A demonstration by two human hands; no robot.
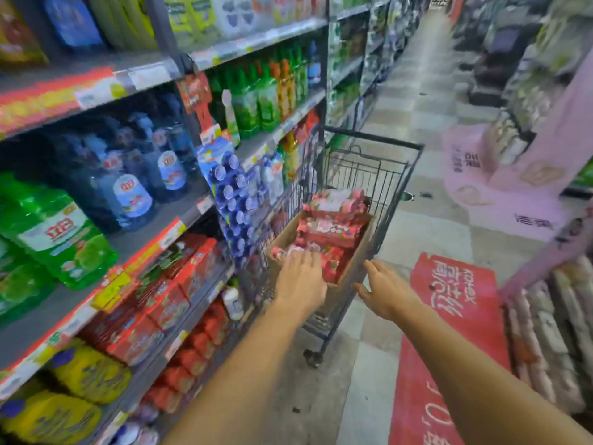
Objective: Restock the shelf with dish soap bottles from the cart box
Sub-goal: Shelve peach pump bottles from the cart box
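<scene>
Left hand (pixel 300 281): reaches into the box (pixel 348 274), fingers spread over the red packs (pixel 330 232); blur hides any grip, so I cannot tell.
Right hand (pixel 382 290): at 4 o'clock of the box, fingers loosely spread, holding nothing.
Cart (pixel 369 175): carries the box, beside the shelf (pixel 179 216) at 9 o'clock.

cardboard box (pixel 348 271) open-topped, sitting in wire cart (pixel 369 175) beside the shelf (pixel 179 220); box filled with red-and-pink dish soap packs (pixel 333 226), lying flat, stacked above the rim at far end; image blurred, labels unreadable
</scene>
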